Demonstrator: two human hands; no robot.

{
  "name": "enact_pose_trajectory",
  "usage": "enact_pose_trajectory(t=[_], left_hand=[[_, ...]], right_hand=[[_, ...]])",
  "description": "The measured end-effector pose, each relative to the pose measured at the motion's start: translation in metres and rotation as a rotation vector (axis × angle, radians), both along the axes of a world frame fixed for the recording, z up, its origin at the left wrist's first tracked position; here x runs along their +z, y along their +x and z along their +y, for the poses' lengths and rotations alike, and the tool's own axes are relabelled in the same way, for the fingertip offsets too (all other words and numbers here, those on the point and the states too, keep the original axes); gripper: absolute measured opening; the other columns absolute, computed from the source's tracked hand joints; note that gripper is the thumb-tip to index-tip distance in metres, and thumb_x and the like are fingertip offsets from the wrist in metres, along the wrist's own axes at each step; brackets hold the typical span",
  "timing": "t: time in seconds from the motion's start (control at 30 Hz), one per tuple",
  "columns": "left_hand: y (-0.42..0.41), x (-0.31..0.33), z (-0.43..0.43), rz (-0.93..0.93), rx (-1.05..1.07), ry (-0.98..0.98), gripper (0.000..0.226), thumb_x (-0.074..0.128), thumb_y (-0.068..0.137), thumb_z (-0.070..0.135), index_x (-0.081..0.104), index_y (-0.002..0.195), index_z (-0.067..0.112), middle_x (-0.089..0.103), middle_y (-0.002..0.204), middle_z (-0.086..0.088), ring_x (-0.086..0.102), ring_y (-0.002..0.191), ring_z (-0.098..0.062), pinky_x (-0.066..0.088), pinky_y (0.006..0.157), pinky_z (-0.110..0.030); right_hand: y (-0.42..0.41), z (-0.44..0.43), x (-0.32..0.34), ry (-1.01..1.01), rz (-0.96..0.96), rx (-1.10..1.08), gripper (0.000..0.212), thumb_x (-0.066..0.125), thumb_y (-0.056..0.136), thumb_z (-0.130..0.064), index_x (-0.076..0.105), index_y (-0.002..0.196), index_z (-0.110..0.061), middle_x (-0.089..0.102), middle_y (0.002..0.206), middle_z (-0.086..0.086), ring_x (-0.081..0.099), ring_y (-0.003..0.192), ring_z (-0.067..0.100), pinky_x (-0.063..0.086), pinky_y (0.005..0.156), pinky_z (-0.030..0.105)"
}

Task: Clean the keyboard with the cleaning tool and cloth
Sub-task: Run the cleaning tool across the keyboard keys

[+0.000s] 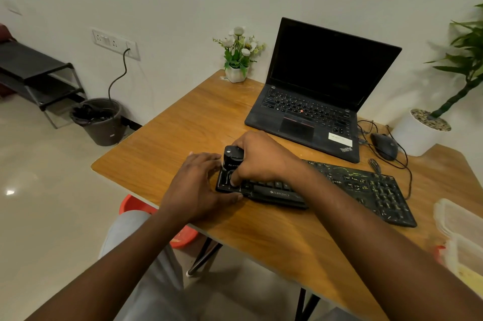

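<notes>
A black keyboard (347,185) lies across the wooden table (183,122), with yellowish marks on its keys. My right hand (261,157) grips a small black cleaning tool (231,154) that stands upright on the keyboard's left end. My left hand (201,185) holds that left end, thumb along the front edge and fingers over the top corner. No cloth is in sight.
An open black laptop (313,96) stands behind the keyboard, a wired mouse (384,147) to its right. A small flower pot (236,73) sits at the table's far edge. Clear plastic containers (460,237) lie at the right. On the floor: a bin (100,119), a red bowl (136,205).
</notes>
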State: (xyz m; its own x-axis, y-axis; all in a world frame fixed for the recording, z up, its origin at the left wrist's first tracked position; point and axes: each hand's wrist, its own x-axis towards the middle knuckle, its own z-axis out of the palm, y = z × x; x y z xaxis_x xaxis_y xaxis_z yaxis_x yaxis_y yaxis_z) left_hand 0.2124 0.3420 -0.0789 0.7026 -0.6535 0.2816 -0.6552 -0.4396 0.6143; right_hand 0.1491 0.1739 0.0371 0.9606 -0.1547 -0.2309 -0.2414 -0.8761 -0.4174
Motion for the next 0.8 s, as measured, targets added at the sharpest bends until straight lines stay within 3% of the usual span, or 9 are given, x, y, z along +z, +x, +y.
enact_pose_trajectory(t=[0.1, 0.27, 0.47, 0.63, 0.8], left_hand=[[-0.001, 0.001, 0.000, -0.008, -0.011, -0.003, 0.086, 0.081, 0.069, 0.073, 0.064, 0.137, 0.025, 0.056, 0.147, 0.009, 0.043, 0.137, -0.010, 0.020, 0.125, -0.035], [-0.002, 0.000, -0.001, -0.002, 0.025, 0.002, 0.098, 0.081, 0.065, 0.077, 0.060, 0.143, 0.022, 0.053, 0.149, 0.010, 0.039, 0.143, -0.013, 0.018, 0.123, -0.030], [0.004, -0.004, 0.000, -0.021, -0.041, 0.004, 0.084, 0.073, 0.070, 0.082, 0.064, 0.135, 0.029, 0.058, 0.143, 0.012, 0.046, 0.135, -0.007, 0.018, 0.129, -0.040], [0.002, -0.004, -0.002, -0.046, -0.018, -0.012, 0.080, 0.076, 0.070, 0.080, 0.067, 0.130, 0.029, 0.057, 0.144, 0.013, 0.046, 0.135, -0.005, 0.015, 0.129, -0.038], [0.001, -0.001, -0.001, -0.044, -0.034, -0.035, 0.077, 0.078, 0.072, 0.075, 0.063, 0.134, 0.032, 0.059, 0.141, 0.014, 0.048, 0.133, -0.006, 0.014, 0.130, -0.038]], right_hand=[[-0.003, -0.005, 0.004, -0.006, 0.062, 0.032, 0.035, 0.099, 0.065, -0.022, 0.074, 0.089, -0.020, 0.076, 0.087, -0.001, 0.073, 0.082, 0.020, 0.066, 0.074, 0.047], [-0.004, -0.006, 0.003, -0.039, -0.068, -0.056, 0.029, 0.095, 0.072, -0.017, 0.075, 0.093, -0.017, 0.077, 0.083, 0.002, 0.074, 0.074, 0.019, 0.066, 0.068, 0.046], [0.000, 0.003, -0.001, 0.053, 0.043, 0.021, 0.035, 0.100, 0.064, -0.021, 0.078, 0.092, -0.022, 0.079, 0.090, -0.001, 0.076, 0.085, 0.019, 0.066, 0.074, 0.043], [0.004, 0.004, -0.003, 0.050, -0.059, -0.057, 0.030, 0.097, 0.070, -0.018, 0.077, 0.092, -0.020, 0.075, 0.082, 0.000, 0.072, 0.071, 0.019, 0.065, 0.064, 0.041], [0.003, 0.007, -0.002, 0.061, 0.021, -0.012, 0.035, 0.099, 0.064, -0.020, 0.079, 0.092, -0.021, 0.079, 0.089, 0.000, 0.077, 0.082, 0.020, 0.067, 0.074, 0.048]])
